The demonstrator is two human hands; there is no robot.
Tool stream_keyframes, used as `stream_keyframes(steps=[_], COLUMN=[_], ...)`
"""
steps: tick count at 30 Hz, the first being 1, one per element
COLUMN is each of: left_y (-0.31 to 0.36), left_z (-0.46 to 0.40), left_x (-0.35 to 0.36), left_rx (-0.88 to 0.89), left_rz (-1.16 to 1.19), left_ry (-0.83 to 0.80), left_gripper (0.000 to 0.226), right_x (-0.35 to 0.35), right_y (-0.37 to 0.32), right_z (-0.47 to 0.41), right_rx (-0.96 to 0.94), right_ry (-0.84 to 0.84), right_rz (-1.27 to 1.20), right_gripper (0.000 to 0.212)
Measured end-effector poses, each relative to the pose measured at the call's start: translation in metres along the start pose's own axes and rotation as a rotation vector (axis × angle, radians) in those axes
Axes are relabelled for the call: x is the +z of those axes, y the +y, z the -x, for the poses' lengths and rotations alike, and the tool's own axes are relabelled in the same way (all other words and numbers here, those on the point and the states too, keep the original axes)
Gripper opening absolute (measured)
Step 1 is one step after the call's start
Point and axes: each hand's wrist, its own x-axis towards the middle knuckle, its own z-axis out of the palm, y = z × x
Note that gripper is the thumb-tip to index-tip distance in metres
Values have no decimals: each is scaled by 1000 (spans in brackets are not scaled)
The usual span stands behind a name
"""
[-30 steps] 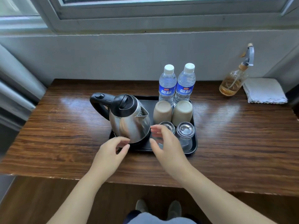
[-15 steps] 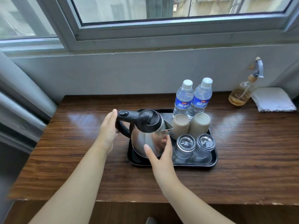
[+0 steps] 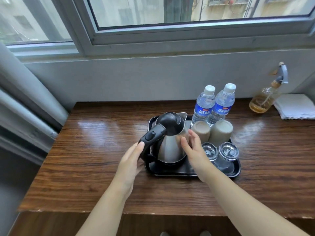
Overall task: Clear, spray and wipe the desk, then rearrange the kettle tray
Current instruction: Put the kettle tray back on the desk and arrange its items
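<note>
Both hands are on the kettle point(image 3: 170, 143). My left hand point(image 3: 131, 162) is open, and its fingers rest flat against the black handle point(image 3: 150, 138) at the near left. It is not wrapped around the handle. My right hand point(image 3: 194, 150) is open too, with the palm and fingers pressed on the shiny right side of the kettle. Neither hand is holding tight.

That kettle sits on its round black base, on the left part of the black tray point(image 3: 236, 171). Its spout points far, toward the window, and its handle points near and left. The tray lies in the middle of the brown desk point(image 3: 85, 150).

On the right part of the tray stand two tan cups point(image 3: 211, 132) turned upside down, and nearer to me two clear glasses point(image 3: 219, 154), also upside down. Two water bottles point(image 3: 213, 104) stand at the far edge, just behind the cups. My right hand is very close to the left cup and the left glass.

Far to the right, off the tray, are a spray bottle point(image 3: 264, 99) and a folded white cloth point(image 3: 296, 106).

I think the step now is turning the kettle so it sits neatly. To do it well, turn it slowly with both hands and keep it flat on its base. Watch the right hand, so it does not bump the cup or knock over the glass beside it. Stop when the handle points a tidy way.
</note>
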Motion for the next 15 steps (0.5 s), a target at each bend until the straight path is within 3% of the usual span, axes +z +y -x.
stream_keyframes(steps=[4,10,15], left_y=[-7,2,-11], left_z=[11,-20,-57], left_x=[0,11,16], left_rx=[-48,-50,-93], left_rz=[-126,-168,-32], left_ry=[-120,-94,-179], left_gripper=[33,38,76], right_x=[-3,9,23], right_y=[-7,4,19], right_z=[-3,9,17], right_rx=[25,65,95], right_ry=[11,267,209], right_rz=[-30,-122,-161], right_gripper=[54,37,30])
